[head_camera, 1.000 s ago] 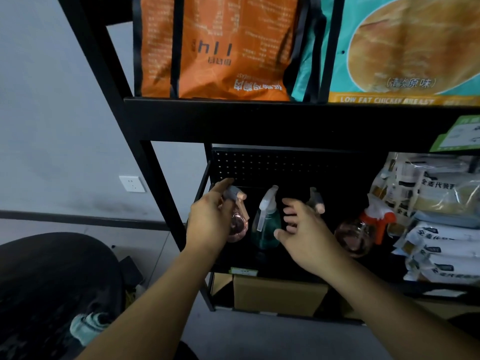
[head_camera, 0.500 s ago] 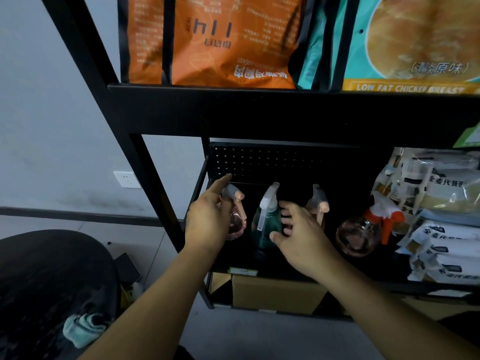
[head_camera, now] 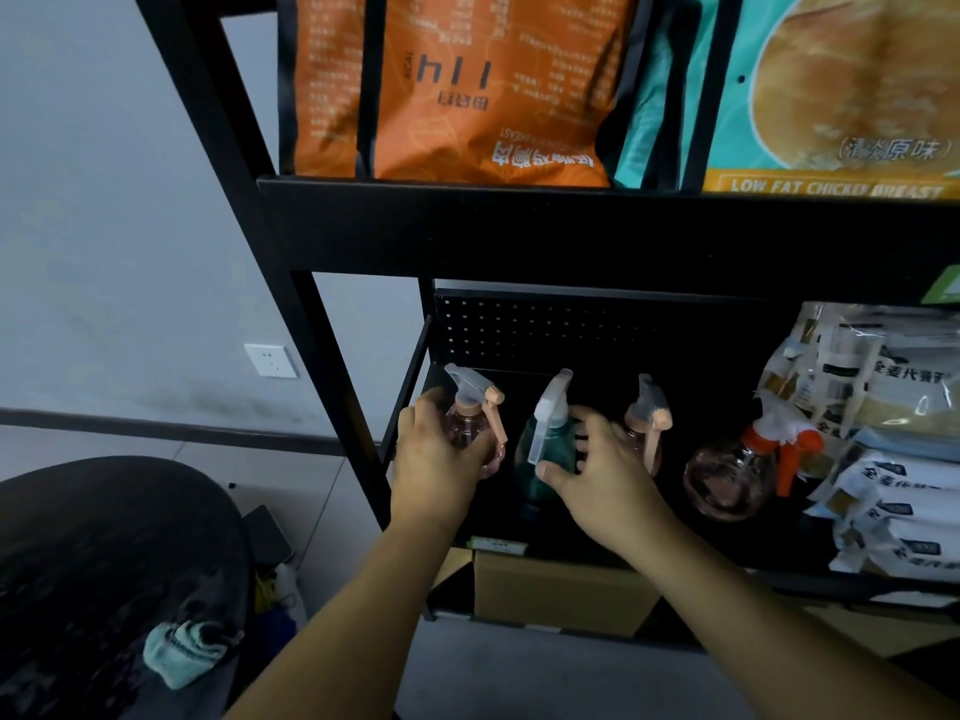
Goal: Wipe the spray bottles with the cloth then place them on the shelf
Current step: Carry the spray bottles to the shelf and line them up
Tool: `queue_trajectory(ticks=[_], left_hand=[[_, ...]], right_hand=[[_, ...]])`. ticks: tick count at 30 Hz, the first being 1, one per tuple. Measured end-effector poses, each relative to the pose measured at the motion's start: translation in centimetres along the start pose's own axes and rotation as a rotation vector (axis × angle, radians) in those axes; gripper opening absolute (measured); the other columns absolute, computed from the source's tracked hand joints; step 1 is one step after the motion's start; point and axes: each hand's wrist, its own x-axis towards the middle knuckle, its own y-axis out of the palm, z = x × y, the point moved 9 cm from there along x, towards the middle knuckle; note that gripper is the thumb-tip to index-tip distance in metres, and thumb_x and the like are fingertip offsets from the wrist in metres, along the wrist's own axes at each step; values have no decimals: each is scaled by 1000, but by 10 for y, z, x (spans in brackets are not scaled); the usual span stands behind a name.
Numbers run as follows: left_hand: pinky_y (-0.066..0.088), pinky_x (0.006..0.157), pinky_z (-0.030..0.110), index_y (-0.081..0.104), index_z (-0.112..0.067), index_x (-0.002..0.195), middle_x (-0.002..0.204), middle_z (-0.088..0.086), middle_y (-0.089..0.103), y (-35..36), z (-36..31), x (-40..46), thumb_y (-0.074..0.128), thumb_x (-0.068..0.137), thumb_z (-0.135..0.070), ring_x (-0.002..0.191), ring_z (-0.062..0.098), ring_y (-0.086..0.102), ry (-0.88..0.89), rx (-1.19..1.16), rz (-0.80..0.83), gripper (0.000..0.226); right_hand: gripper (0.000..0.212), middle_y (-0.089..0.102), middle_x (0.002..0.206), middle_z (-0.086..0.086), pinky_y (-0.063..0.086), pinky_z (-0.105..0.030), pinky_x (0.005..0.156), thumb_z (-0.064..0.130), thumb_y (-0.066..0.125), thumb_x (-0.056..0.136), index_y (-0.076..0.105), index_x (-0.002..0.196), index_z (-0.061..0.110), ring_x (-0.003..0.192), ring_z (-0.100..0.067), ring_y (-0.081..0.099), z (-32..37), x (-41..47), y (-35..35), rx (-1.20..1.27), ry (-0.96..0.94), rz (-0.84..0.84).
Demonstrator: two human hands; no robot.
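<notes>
Four spray bottles stand in a row on the black metal shelf (head_camera: 597, 537), and whether any holds liquid is hard to tell in this dim light. On the far end, the left hand (head_camera: 436, 459) grips the pink spray bottle (head_camera: 475, 433), fingers curled round its clear rounded belly, grey head and peach trigger poking up above the knuckles. Next along, the right hand (head_camera: 605, 475) is on the green spray bottle (head_camera: 545, 449), thumb on its front, fingers spread round its far side, the white trigger hanging over the thumb. Just beside that hand stands a second pink bottle (head_camera: 647, 423), partly hidden behind the fingers. Further right, apart from the others, a round clear bottle with an orange trigger (head_camera: 737, 470), close to the stack of crinkly white food packets (head_camera: 883, 433). A perforated back panel (head_camera: 571, 330) closes off the rear; the upper shelf sits low overhead, carrying an orange bag (head_camera: 467, 85) and a teal bag (head_camera: 831, 96). The shelf's front edge is open. Down low, the crumpled pale green cloth (head_camera: 182, 649) lies on a dark round seat (head_camera: 104, 563), well away from the bottles.
</notes>
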Motion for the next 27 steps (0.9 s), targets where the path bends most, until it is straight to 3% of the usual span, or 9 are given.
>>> queue_trajectory(ticks=[5,9,12,16,19,27], left_hand=[[46,86,28,63,-25,136,119,-11,50,-3,5,1,78,93,-41,100,8,58,28,61,48,48],[47,93,28,59,-26,145,133,-9,55,-4,3,-1,64,104,-38,116,12,59,80,69,41,43],[47,108,32,50,-28,154,147,-4,54,-2,8,-3,67,100,-29,134,17,55,59,50,46,57],[40,107,30,38,-24,161,154,2,41,4,11,-11,77,95,-34,138,22,49,-17,80,46,78],[44,111,40,37,-20,160,154,7,40,8,13,-13,76,97,-30,138,29,50,-57,53,32,75],[44,115,37,33,-23,163,159,-1,40,11,16,-16,67,102,-20,140,21,50,-92,-6,36,70]], right_hand=[[66,49,143,-1,50,-48,109,33,76,93,41,149,28,132,-22,54,-2,4,4,14,-6,-9],[65,48,147,0,50,-48,109,33,72,96,37,151,33,132,-21,56,-3,6,10,6,-14,-1],[68,46,149,0,48,-49,111,33,71,96,34,153,35,135,-21,55,-3,9,13,6,-25,2],[77,44,153,-1,47,-48,113,35,76,92,33,156,29,139,-21,50,-8,11,16,9,-21,-9],[71,46,150,0,49,-48,111,33,76,92,38,152,28,136,-20,52,-13,11,19,18,-12,-10],[67,48,149,0,46,-49,114,29,72,95,37,152,35,139,-21,50,-8,20,30,37,-49,20]])
